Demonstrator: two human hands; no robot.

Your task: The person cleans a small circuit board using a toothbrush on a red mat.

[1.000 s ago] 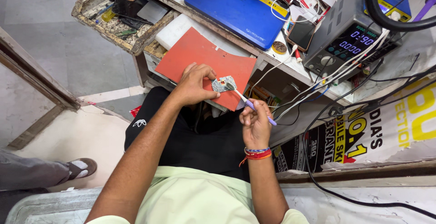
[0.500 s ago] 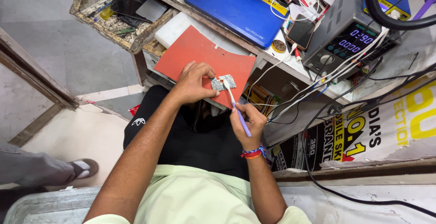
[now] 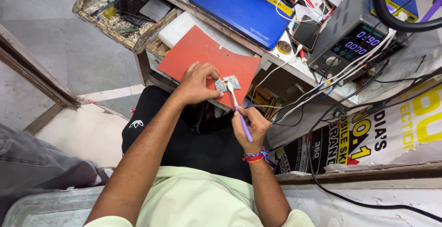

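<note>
Pinching a small circuit board [image 3: 228,84] on the red mat [image 3: 202,59] (near its lower edge), the left hand [image 3: 195,83] steadies it; the right hand [image 3: 251,125] grips a purple-handled brush [image 3: 240,113].

The flat orange-red rubber mat [image 3: 198,54] offers bare surface at ten o'clock of the small grey circuit board [image 3: 228,84]. At two o'clock, a tangle of white and black cables [image 3: 322,86] crowds the path toward the grey boxy power supply [image 3: 352,36]. At twelve o'clock lies a blue rectangular pad [image 3: 239,10].
</note>
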